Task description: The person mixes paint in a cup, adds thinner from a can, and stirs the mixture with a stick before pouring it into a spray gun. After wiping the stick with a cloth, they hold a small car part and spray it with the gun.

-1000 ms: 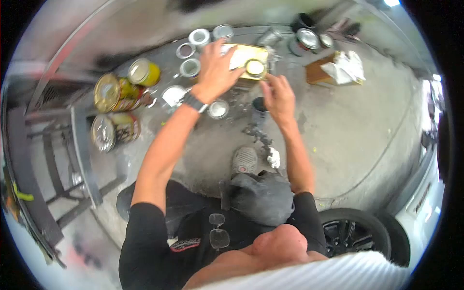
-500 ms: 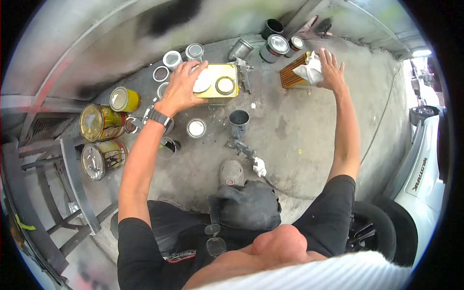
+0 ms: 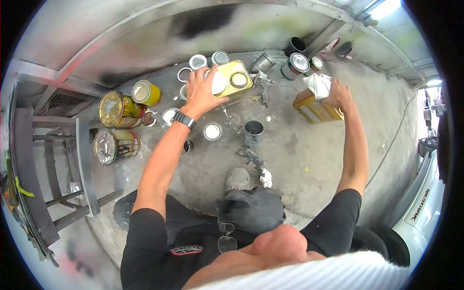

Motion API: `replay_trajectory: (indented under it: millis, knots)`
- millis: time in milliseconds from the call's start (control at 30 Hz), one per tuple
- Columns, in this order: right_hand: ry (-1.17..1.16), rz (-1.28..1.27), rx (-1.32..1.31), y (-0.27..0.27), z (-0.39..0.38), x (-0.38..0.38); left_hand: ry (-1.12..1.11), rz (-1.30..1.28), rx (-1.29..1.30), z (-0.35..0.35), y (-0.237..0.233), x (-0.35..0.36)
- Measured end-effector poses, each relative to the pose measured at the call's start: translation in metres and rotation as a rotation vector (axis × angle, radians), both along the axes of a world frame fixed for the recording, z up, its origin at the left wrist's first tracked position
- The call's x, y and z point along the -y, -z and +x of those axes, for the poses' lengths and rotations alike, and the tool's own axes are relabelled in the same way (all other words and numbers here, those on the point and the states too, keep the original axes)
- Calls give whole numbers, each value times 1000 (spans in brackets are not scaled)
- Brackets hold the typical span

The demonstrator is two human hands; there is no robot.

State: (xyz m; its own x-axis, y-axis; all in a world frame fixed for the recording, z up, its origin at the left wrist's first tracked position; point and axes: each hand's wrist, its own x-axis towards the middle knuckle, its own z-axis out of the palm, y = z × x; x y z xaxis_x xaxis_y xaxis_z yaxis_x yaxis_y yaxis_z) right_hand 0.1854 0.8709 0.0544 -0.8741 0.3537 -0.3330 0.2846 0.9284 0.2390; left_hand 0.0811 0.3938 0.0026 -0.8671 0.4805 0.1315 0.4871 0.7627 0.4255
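Note:
My left hand grips the left side of a yellow rectangular tin with a round cap, fingers spread along its edge. My right hand has its fingers curled at the top of another yellow tin; the fingertips are partly hidden. A crumpled white cloth or paper lies on that tin, against the hand. Beside the left tin rests a spray gun. A dark-filled cup stands nearer me, with a second spray gun just below it.
Several paint cans stand left, including a yellow one. An open can with white contents is on the concrete floor. Further cans line the back wall. A metal frame stands left; a car is at right.
My right hand has gone from outstretched to curled on the right tin, which has turned and come nearer me. My left hand stays on its tin. The camera view has shifted.

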Motion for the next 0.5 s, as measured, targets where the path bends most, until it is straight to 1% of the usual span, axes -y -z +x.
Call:
replay_trajectory:
  millis: [67,167,233,300,400,500]
  knots:
    - [55,-100,-19,-10,7,28,64,-2,-11,-8,2,6]
    - [67,-86,-133,8,19,52,167,27,-5,-19,0,17]
    - [53,-100,-148,2,23,78,224,56,13,-20,2,23]
    - [32,-101,-145,-1,28,99,254,49,-5,-21,5,28]
    - [47,-179,-131,4,27,117,288,33,-14,-23,3,29]
    - [69,-144,-191,0,23,147,306,52,-14,-23,0,30]
